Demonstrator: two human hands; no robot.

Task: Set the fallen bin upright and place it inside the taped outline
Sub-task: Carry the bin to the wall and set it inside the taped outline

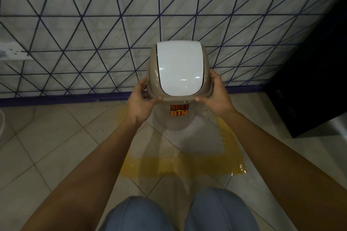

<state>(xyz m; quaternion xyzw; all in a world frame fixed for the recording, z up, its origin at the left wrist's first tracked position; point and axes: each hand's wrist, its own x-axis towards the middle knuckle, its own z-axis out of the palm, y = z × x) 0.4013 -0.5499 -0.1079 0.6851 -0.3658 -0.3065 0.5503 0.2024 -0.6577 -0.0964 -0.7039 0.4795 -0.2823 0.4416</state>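
Dustbin: the beige swing-lid dustbin [178, 88] stands upright in front of the wall, held at its top by both hands; whether its base touches the floor I cannot tell.
Lid: a white swing flap [180, 65] fills the middle of the beige top, shut and glossy.
Label: an orange and black sticker [179, 110] reading "DUST BIN" shows on the body just under the rim, facing the person.
Left hand: the left hand [139, 99] grips the left side of the lid rim, thumb along the front edge, fingers curled around the side.
Right hand: the right hand [217, 95] clasps the right side of the rim the same way.
Taped outline: yellow tape [180, 165] marks a square on the floor tiles [47, 137]; the bin's lower body sits over its far part, within the near and right strips.
Wall: a white wall with dark triangle lines [93, 24] rises just behind the bin.
Person: crouched, both knees in blue trousers [180, 212] at the near edge.
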